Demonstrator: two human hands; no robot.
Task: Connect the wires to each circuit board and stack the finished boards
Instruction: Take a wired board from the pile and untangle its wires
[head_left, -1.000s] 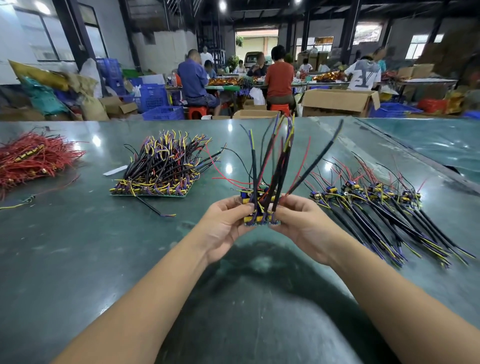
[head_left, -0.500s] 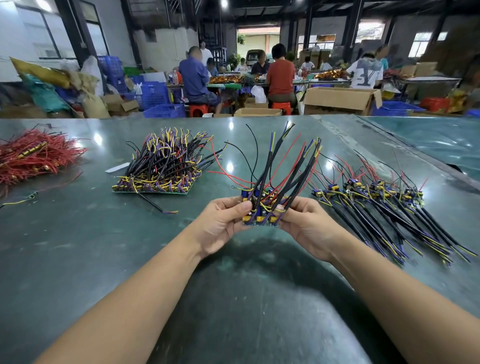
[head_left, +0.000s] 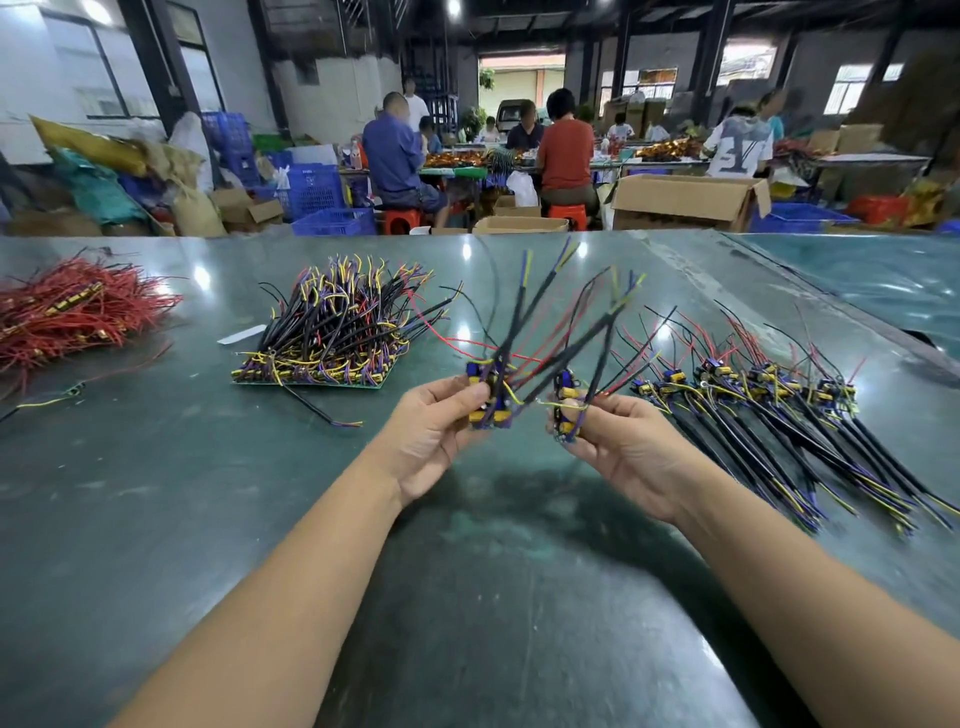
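Left hand (head_left: 436, 431) grips wired boards (head_left: 488, 402); right hand (head_left: 623, 447) pinches one separated board (head_left: 566, 410). Next, probably: lay it on the row (head_left: 779, 395) at right.

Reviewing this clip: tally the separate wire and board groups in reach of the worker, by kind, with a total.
Wired board pieces held in hands: 2, one in the left hand, one in the right hand
Green panel of wired boards: 1
Row of finished black-cabled boards: 1
Red wire pile: 1
Total: 5
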